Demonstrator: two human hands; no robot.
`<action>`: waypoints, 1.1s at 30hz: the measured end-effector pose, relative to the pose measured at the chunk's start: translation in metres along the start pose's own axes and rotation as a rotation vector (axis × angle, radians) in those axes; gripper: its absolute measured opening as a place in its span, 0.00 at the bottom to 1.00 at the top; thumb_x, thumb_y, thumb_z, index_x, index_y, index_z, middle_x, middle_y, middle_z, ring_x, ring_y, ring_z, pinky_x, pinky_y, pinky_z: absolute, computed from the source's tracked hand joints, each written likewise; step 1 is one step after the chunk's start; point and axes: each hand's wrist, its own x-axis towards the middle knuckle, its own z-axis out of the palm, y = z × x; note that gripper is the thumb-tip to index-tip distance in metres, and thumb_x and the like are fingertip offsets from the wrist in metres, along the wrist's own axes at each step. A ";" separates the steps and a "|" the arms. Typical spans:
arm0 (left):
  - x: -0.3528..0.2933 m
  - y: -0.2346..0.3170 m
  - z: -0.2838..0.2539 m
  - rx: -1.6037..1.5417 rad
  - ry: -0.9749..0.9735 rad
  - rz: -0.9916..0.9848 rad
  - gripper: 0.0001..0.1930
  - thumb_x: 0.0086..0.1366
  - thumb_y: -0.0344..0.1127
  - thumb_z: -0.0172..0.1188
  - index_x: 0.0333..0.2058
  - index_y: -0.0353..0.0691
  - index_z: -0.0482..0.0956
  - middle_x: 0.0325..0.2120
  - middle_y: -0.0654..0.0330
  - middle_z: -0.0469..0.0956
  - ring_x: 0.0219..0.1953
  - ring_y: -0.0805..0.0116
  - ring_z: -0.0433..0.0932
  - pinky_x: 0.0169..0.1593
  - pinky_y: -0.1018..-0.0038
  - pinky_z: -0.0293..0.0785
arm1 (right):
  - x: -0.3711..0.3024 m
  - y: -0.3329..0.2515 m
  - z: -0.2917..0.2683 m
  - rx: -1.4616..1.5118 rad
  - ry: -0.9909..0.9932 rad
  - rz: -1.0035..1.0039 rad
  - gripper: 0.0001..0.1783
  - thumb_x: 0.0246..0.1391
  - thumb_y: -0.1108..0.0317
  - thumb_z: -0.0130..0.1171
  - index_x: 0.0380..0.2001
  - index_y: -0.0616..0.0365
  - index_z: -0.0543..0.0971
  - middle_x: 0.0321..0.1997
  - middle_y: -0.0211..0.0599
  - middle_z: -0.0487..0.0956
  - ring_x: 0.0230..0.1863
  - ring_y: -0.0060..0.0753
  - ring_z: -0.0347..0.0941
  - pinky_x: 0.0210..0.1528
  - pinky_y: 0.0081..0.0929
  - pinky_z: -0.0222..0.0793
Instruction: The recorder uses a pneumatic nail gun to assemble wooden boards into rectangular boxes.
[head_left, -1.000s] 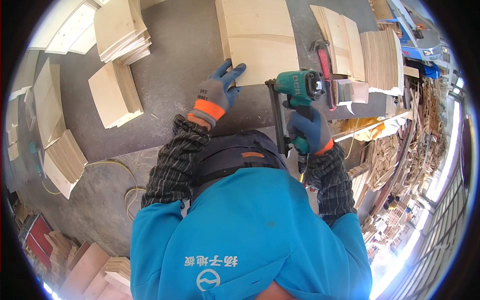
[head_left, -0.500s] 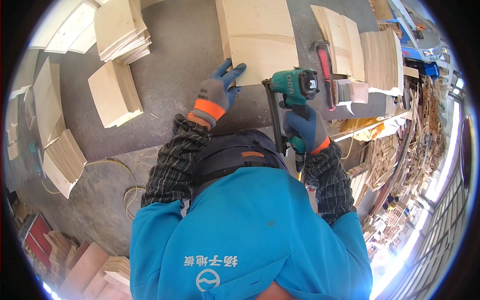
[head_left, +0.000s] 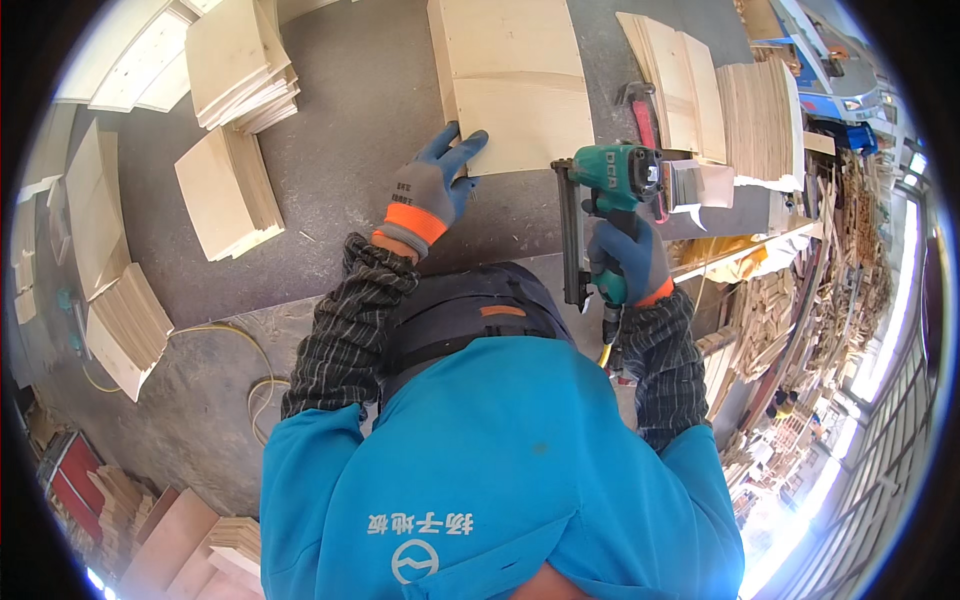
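A pale wooden box lies on the dark worktable, a seam running across its top and a side board along its left edge. My left hand, in a grey-blue glove with an orange cuff, grips the box's near left corner, fingers on the top and side, thumb by the near edge. My right hand, gloved alike, is closed around the handle of a teal nail gun. The gun's nose and long black magazine are on its left side, at the box's near right corner; whether they touch cannot be made out.
A hammer with a red handle lies right of the box. Beyond it stand wooden board stacks; more stacked boards are at the left. A yellow hose trails over the floor. Wood scraps are piled far right.
My right hand has moved the nail gun to the right and slightly nearer to me. My left hand remains at the box corner, nearly unmoved.
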 end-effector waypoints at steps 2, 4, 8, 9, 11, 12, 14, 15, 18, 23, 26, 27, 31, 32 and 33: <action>0.000 -0.002 0.001 0.012 0.005 0.013 0.31 0.64 0.28 0.73 0.66 0.56 0.80 0.70 0.44 0.71 0.66 0.42 0.77 0.65 0.58 0.82 | -0.001 -0.003 0.004 0.037 0.013 -0.003 0.28 0.64 0.59 0.58 0.59 0.69 0.79 0.26 0.30 0.77 0.24 0.22 0.74 0.29 0.22 0.67; 0.001 -0.002 0.002 0.019 0.007 0.029 0.31 0.64 0.28 0.73 0.66 0.56 0.80 0.70 0.44 0.72 0.66 0.42 0.78 0.65 0.58 0.82 | -0.001 -0.002 0.005 0.051 0.024 0.001 0.27 0.64 0.59 0.59 0.59 0.69 0.79 0.26 0.30 0.77 0.24 0.22 0.74 0.29 0.22 0.67; 0.001 -0.003 0.004 -0.029 0.012 0.015 0.31 0.64 0.29 0.73 0.66 0.55 0.80 0.70 0.44 0.72 0.67 0.42 0.77 0.65 0.58 0.82 | 0.001 0.002 0.002 0.074 0.005 0.007 0.26 0.65 0.59 0.59 0.59 0.68 0.79 0.26 0.30 0.77 0.24 0.22 0.74 0.29 0.22 0.67; 0.001 -0.004 0.003 -0.025 0.011 0.013 0.31 0.64 0.29 0.73 0.66 0.55 0.80 0.70 0.43 0.72 0.67 0.41 0.77 0.65 0.58 0.82 | 0.001 0.001 0.003 0.075 0.005 0.007 0.26 0.65 0.59 0.59 0.59 0.68 0.79 0.26 0.30 0.77 0.24 0.22 0.74 0.29 0.22 0.67; 0.001 -0.004 0.003 -0.014 0.013 0.015 0.31 0.64 0.29 0.73 0.66 0.55 0.80 0.70 0.43 0.72 0.67 0.42 0.77 0.65 0.58 0.82 | 0.000 -0.002 0.004 0.075 0.023 0.031 0.25 0.65 0.59 0.58 0.58 0.67 0.79 0.26 0.30 0.77 0.24 0.22 0.74 0.29 0.22 0.68; 0.001 -0.004 0.003 -0.004 0.014 0.018 0.31 0.64 0.29 0.73 0.66 0.55 0.80 0.70 0.43 0.72 0.67 0.42 0.77 0.65 0.58 0.81 | 0.000 -0.001 0.002 0.075 0.023 0.032 0.25 0.65 0.59 0.58 0.58 0.67 0.79 0.26 0.30 0.77 0.24 0.22 0.74 0.29 0.22 0.68; 0.001 -0.003 0.003 -0.001 0.009 0.011 0.31 0.65 0.29 0.73 0.66 0.55 0.80 0.70 0.43 0.72 0.66 0.42 0.77 0.65 0.58 0.81 | 0.000 0.003 -0.004 0.041 0.021 0.020 0.25 0.66 0.60 0.58 0.58 0.68 0.79 0.25 0.30 0.77 0.24 0.22 0.73 0.28 0.22 0.67; 0.002 -0.003 0.003 0.002 0.003 0.005 0.31 0.65 0.29 0.73 0.66 0.55 0.80 0.70 0.43 0.72 0.66 0.41 0.77 0.65 0.58 0.81 | 0.000 0.004 -0.005 0.041 0.020 0.020 0.25 0.66 0.60 0.58 0.58 0.68 0.79 0.25 0.30 0.77 0.24 0.22 0.73 0.28 0.22 0.67; 0.001 -0.005 0.005 -0.012 0.014 0.008 0.31 0.65 0.29 0.73 0.66 0.55 0.80 0.70 0.42 0.72 0.67 0.41 0.77 0.65 0.58 0.81 | 0.001 0.003 -0.007 0.021 0.023 0.005 0.25 0.66 0.60 0.58 0.59 0.68 0.79 0.25 0.30 0.77 0.24 0.22 0.73 0.28 0.22 0.67; 0.001 -0.006 0.006 -0.029 0.009 0.018 0.31 0.65 0.29 0.73 0.66 0.55 0.80 0.70 0.43 0.71 0.67 0.40 0.77 0.66 0.58 0.81 | -0.002 -0.004 -0.006 0.044 0.020 0.009 0.26 0.65 0.60 0.58 0.59 0.69 0.79 0.26 0.30 0.77 0.24 0.22 0.74 0.28 0.22 0.68; 0.002 -0.005 0.005 -0.014 0.007 0.020 0.31 0.65 0.28 0.73 0.66 0.56 0.80 0.70 0.42 0.71 0.67 0.41 0.77 0.66 0.58 0.81 | 0.001 -0.001 -0.005 0.075 0.010 0.024 0.27 0.65 0.59 0.59 0.59 0.69 0.79 0.25 0.31 0.77 0.24 0.23 0.74 0.28 0.22 0.69; 0.001 -0.005 0.005 -0.001 0.009 0.026 0.32 0.64 0.28 0.73 0.66 0.56 0.80 0.70 0.42 0.71 0.67 0.41 0.77 0.66 0.58 0.81 | 0.001 0.000 -0.005 0.074 0.009 0.024 0.27 0.65 0.59 0.59 0.59 0.69 0.79 0.25 0.31 0.77 0.24 0.23 0.74 0.28 0.22 0.69; 0.001 -0.004 0.005 0.003 0.005 0.018 0.32 0.64 0.28 0.73 0.67 0.56 0.79 0.70 0.43 0.71 0.67 0.41 0.76 0.66 0.58 0.81 | 0.001 0.000 -0.006 0.063 0.013 0.029 0.27 0.65 0.59 0.59 0.59 0.69 0.79 0.26 0.31 0.77 0.24 0.24 0.74 0.28 0.23 0.69; 0.001 -0.004 0.005 -0.007 0.006 0.019 0.32 0.64 0.28 0.73 0.67 0.56 0.79 0.70 0.43 0.71 0.67 0.41 0.76 0.66 0.58 0.81 | 0.001 0.000 -0.006 0.056 0.017 0.027 0.27 0.65 0.59 0.59 0.59 0.69 0.79 0.26 0.32 0.77 0.24 0.24 0.75 0.29 0.23 0.69; 0.001 -0.004 0.005 -0.014 0.007 0.020 0.32 0.64 0.28 0.73 0.66 0.56 0.80 0.70 0.42 0.71 0.67 0.41 0.76 0.66 0.58 0.81 | 0.001 0.000 -0.006 0.056 0.016 0.027 0.27 0.65 0.59 0.59 0.59 0.69 0.79 0.26 0.32 0.77 0.24 0.24 0.75 0.29 0.23 0.69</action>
